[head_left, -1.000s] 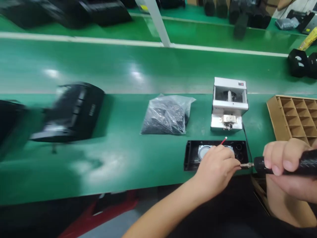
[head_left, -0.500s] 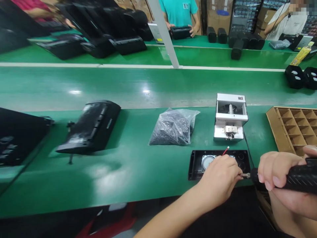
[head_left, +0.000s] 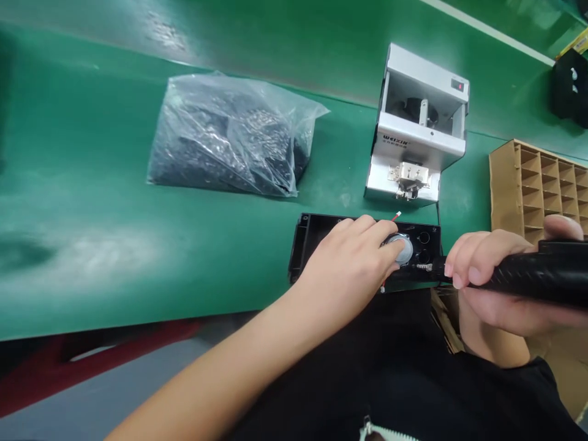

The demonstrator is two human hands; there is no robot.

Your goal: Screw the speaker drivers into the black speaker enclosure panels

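- Left hand (head_left: 353, 257) was bent over the housing, mid-frame, thumb and forefinger at the round speaker (head_left: 406, 252). Fingers curled and close together; couldn't tell pinch from press, since the palm hid the undersides.
- Right hand (head_left: 493, 269) had its fingers wrapped round the black driver (head_left: 546, 272), right of frame, near its front end.
- Sprung bit (head_left: 423, 267) pointed left, just beside the speaker's lower right edge. Couldn't tell if the tip touched a screw.
- Speaker sat inside the black housing (head_left: 299, 245), just right of centre, on the tabletop (head_left: 114, 233). Red wire (head_left: 396, 216) stuck out past the housing's far edge.
- Handling, my read: housing looked light, stiff plastic, apt to slide; best held by the long side walls. Speaker likely small but dense, face fragile: grip the rim, keep thumb and bit off the disc. Wires soft, easily snagged. Driver probably the heaviest in hand; ridged barrel looked the right grip.
- Silver screw feeder (head_left: 422, 131) stood beyond the housing, upper right.
- Clear bag (head_left: 229, 135) of dark parts lay upper left of centre, apart from the housing.
- Divided cardboard box (head_left: 505, 190) stood at the right edge.
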